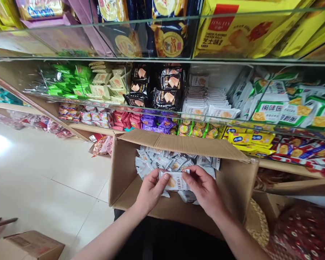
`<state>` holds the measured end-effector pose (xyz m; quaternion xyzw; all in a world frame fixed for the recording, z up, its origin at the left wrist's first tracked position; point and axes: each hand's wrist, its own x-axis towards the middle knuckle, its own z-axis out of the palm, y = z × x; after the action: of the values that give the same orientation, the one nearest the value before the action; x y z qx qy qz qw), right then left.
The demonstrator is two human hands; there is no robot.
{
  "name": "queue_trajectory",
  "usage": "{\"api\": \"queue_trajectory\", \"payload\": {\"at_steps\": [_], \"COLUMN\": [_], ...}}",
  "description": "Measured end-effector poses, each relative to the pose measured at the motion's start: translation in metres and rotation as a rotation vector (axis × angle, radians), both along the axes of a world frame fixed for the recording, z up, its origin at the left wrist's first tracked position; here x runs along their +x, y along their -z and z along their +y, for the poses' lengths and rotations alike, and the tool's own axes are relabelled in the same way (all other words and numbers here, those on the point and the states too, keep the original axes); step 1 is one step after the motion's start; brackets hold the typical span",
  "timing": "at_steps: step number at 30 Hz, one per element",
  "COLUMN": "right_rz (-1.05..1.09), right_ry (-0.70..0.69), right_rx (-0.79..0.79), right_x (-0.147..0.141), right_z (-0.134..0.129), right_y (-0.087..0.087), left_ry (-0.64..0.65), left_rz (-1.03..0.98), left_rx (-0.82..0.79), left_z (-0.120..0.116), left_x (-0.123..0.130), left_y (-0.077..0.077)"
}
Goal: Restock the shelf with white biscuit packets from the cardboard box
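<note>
A white snack packet [176,181] is held flat between both hands above an open cardboard box [233,180]. My left hand [152,189] pinches its left end, thumb on top. At the right end, my right hand [204,187] grips it the same way. Inside the box, beneath the hands, lie several loose white packets [162,161], mostly toward the far side. On the shelf beyond stand stacked white packets [196,104] of similar look, right of black packets [165,98].
Glass-fronted shelves [157,59] with coloured snacks run across the view. The box's far flap [184,142] stands up near the lower shelf. Another carton [29,245] sits on the floor at lower left. A woven basket rim [260,220] and red bagged goods [306,231] are at right.
</note>
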<state>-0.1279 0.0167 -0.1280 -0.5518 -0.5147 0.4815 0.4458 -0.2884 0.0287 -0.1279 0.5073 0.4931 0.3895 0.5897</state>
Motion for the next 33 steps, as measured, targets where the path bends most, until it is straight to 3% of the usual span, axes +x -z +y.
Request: {"api": "queue_trajectory", "payload": {"at_steps": [4,8,11,16,19,24,28,30,31,33], "right_rz": [-0.13,-0.295,-0.365,-0.121,-0.058,-0.328,-0.386,-0.352,-0.304,-0.131], "right_ry": [0.186,0.295,0.357,0.359,0.282,-0.014,-0.239,-0.204,-0.143,-0.032], "right_rx": [0.099,0.245,0.307,0.139,0.105,0.33,0.426,0.382,0.341,0.256], "right_x": [-0.011,-0.014,-0.015,-0.018,-0.011,0.006,0.005,0.004,0.003,0.003], "right_z": [0.0,0.004,0.005,0.006,0.006,0.005,0.004,0.005,0.005,0.004], "right_y": [-0.006,-0.01,-0.013,-0.016,-0.02,-0.03,-0.034,-0.033,-0.032,-0.028], "left_ry": [-0.121,-0.219,-0.275,-0.284,-0.196,0.036,0.422,0.523,0.502,0.343], "left_rz": [0.017,0.184,0.184,-0.012,-0.018,0.137,0.123,0.086,0.042,-0.073], "left_rx": [-0.002,0.097,0.13,0.037,-0.018,0.2,0.116,0.047,0.019,-0.019], "left_z": [0.001,0.0,-0.001,-0.003,-0.002,0.0,0.001,0.001,0.001,-0.001], "left_x": [0.005,0.003,0.008,0.022,0.019,-0.005,-0.009,-0.004,-0.001,0.007], "left_y": [-0.011,-0.008,-0.009,-0.013,-0.011,-0.023,-0.048,-0.053,-0.053,-0.05]}}
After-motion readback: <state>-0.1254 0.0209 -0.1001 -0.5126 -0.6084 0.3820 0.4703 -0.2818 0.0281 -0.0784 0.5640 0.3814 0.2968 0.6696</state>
